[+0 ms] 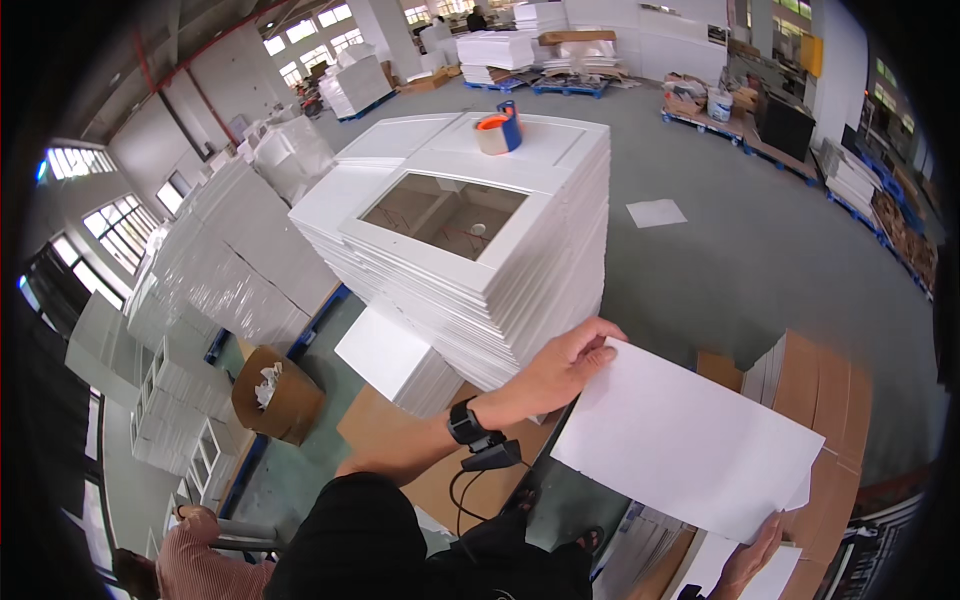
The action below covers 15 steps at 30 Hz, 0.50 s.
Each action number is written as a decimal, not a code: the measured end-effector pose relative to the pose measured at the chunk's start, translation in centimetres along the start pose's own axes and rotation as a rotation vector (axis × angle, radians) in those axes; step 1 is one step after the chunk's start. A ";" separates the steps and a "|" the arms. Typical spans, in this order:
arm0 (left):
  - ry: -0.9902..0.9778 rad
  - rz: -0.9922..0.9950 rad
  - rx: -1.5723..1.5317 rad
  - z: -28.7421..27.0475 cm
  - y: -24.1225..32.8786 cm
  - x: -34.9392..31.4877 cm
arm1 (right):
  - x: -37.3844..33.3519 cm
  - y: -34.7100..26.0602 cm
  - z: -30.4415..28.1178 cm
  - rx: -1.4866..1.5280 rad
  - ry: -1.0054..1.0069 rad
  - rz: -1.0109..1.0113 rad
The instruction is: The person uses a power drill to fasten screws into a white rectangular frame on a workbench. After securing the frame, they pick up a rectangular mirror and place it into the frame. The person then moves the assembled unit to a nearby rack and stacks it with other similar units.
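Note:
A plain white rectangular panel is held tilted at the lower right, between my two hands. My left hand grips its upper left corner, thumb on top and fingers curled at the edge. Down at the panel's lower right edge, my right hand is closed on it, with part of that hand out of sight. A corner of another white piece peeks out from beneath the panel. Below, more white sheets or boards lie beside cardboard.
Ahead rises a tall stack of white door panels with a tape dispenser on top. An open cardboard box stands left, near wrapped stacks. One white sheet lies on the floor. Another person is at lower left.

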<state>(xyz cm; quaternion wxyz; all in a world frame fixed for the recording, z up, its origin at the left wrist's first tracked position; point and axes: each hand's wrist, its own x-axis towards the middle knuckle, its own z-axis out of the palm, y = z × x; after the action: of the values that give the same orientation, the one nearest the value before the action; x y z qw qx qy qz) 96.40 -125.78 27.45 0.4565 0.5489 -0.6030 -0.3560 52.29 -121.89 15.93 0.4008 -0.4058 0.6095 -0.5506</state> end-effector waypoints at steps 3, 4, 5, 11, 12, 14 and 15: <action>0.079 -0.016 0.126 -8.3 3.3 -0.3 | -1.3 -6.5 7.0 0.117 -0.236 -0.007; 0.100 -0.022 0.191 -11.1 3.9 -0.2 | -1.8 -8.4 9.3 0.114 -0.354 -0.023; 0.256 0.112 0.422 -13.0 4.7 -0.3 | -2.6 -9.9 12.1 0.175 -0.376 -0.019; 0.168 0.414 0.915 -18.3 7.0 -4.8 | -5.6 -16.3 27.8 0.280 -0.693 -0.003; 0.126 0.409 0.956 -18.5 6.2 -5.3 | -5.6 -16.9 30.1 0.281 -0.751 0.028; 0.042 0.387 1.050 -19.6 3.8 -5.6 | -6.3 -17.8 35.0 0.287 -0.824 0.072; 0.011 0.367 1.016 -20.7 2.5 -5.2 | -6.3 -17.9 37.0 0.321 -0.882 0.078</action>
<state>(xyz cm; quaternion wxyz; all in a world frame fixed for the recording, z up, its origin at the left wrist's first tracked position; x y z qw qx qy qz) 114.91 -118.82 35.80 0.1914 0.5882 -0.7827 0.0690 90.04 -129.95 31.32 0.6996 -0.5106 0.3033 -0.3973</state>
